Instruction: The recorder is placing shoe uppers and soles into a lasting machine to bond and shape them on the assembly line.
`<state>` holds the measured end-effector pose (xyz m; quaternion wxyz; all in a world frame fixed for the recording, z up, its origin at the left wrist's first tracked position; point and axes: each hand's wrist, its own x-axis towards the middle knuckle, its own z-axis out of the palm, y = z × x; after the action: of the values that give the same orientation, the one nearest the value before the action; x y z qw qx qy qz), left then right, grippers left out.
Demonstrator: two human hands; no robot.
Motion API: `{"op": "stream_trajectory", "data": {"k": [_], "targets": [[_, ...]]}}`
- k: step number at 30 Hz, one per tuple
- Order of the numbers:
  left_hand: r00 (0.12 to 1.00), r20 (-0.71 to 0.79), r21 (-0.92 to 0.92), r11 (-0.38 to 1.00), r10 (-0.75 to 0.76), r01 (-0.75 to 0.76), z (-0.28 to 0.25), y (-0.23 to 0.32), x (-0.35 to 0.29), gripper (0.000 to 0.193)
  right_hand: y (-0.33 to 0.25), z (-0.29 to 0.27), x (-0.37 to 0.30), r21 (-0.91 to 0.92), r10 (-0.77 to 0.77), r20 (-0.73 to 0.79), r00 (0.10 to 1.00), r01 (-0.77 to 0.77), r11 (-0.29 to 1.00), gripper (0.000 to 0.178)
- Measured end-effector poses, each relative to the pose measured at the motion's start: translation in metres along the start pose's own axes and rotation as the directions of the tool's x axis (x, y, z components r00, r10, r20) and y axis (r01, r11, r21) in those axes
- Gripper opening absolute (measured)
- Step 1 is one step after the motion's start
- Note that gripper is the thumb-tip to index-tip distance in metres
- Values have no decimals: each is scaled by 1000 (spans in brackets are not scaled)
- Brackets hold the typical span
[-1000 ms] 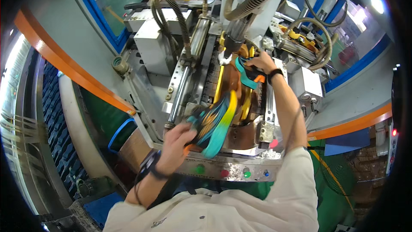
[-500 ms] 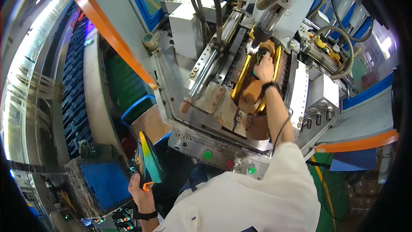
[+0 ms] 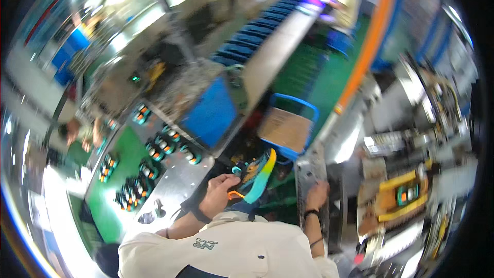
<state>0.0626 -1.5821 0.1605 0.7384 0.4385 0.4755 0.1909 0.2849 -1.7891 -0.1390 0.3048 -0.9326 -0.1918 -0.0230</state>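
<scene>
My left hand (image 3: 218, 195) grips a sports shoe (image 3: 261, 175) by its heel end, near an orange loop; its teal and yellow sole is turned to the right. My right hand (image 3: 317, 195) is over the metal control panel (image 3: 304, 167) along the machine's front edge. Motion smears its fingers, so whether they touch the panel I cannot tell. To the right, a dark shoe with teal edging (image 3: 407, 194) sits in the machine between two yellow pads (image 3: 396, 181).
Several shoes (image 3: 163, 144) stand on the metal and green bench at left. A blue-framed cart (image 3: 285, 128) is ahead, beside a conveyor (image 3: 278, 56) with dark blue slats. An orange-edged post (image 3: 363, 56) rises near the machine. Other people (image 3: 346, 2) are at far right and left.
The view has swung left, bringing the bench of shoes into sight. My right hand has left the inside of the machine and come back to its front panel. The left hand still holds the shoe.
</scene>
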Motion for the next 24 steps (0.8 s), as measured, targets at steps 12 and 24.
{"op": "stream_trajectory", "data": {"k": [12,24], "targets": [[806,-592,-367,880,29,-302,-248,-3,4,19,-115,-49,129,106,-156,11,988,154,982,14],[404,-897,-57,859,179,-508,-631,33,245,26,-604,17,242,114,-679,190,710,671,733,26]]}}
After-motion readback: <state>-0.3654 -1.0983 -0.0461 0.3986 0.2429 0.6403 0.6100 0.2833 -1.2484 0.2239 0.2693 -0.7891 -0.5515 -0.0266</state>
